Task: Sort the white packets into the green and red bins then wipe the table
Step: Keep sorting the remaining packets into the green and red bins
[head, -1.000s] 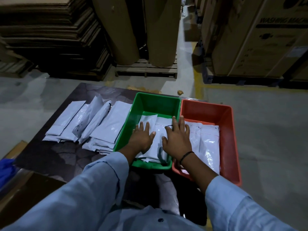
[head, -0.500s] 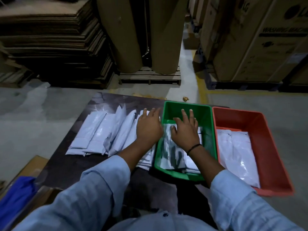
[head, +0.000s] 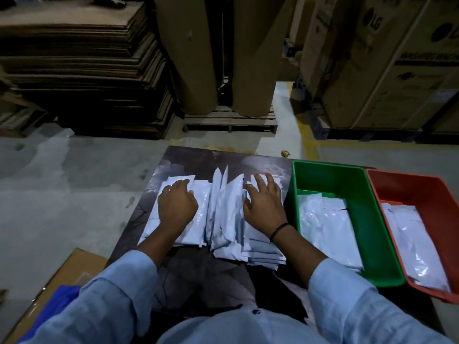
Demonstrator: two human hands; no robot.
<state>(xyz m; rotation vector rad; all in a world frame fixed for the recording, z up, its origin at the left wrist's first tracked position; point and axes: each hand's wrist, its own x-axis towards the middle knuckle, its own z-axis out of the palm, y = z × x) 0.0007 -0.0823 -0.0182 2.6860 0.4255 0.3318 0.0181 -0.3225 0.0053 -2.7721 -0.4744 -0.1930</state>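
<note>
A loose pile of white packets (head: 223, 214) lies on the dark table (head: 203, 276), some standing on edge in the middle. My left hand (head: 176, 204) rests palm down on the pile's left side, fingers curled over a packet. My right hand (head: 265, 204) lies flat on the pile's right side with fingers spread. To the right stands the green bin (head: 372, 234) with several white packets (head: 327, 227) inside. Beside it, the red bin (head: 437, 202) also holds white packets (head: 412, 242).
A blue cloth (head: 57, 304) lies on a cardboard sheet (head: 72, 266) at the lower left. Beyond the table are stacked cardboard sheets (head: 82, 65), two large brown rolls (head: 218, 50) on a pallet, and big cartons (head: 387, 63) at the right.
Both hands left the green bin and moved left onto the pile of packets on the table. The view has swung left, so the bins now sit at the right.
</note>
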